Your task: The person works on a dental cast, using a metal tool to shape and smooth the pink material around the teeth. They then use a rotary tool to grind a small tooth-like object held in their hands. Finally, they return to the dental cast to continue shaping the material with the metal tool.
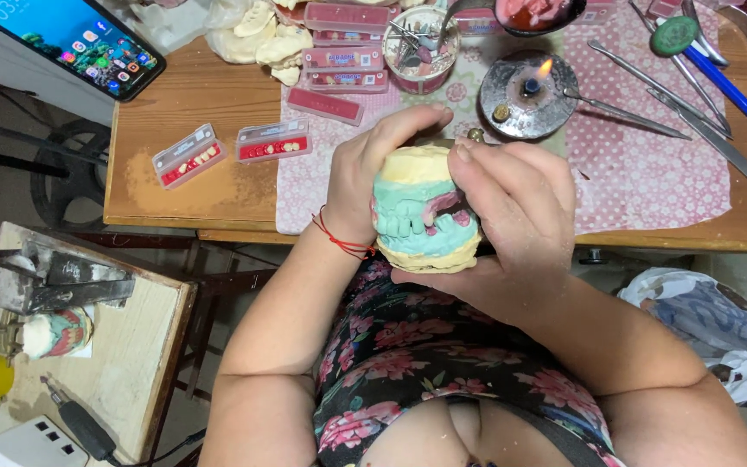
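We grip the cast (425,212) above the bench edge, left hand (365,173) wrapped round its side, right hand (512,225) cupping beneath; thumb pressure on the pink wax should stay gentle, clear of the flame (545,67).

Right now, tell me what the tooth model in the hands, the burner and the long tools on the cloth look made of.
Tooth model: matte yellow plaster with green and pink wax, probably; chalky blocks, soft-looking gums. Both the left hand and right hand hold it. Burner: dull grey metal, lit flame. Long tools: shiny steel, it seems.
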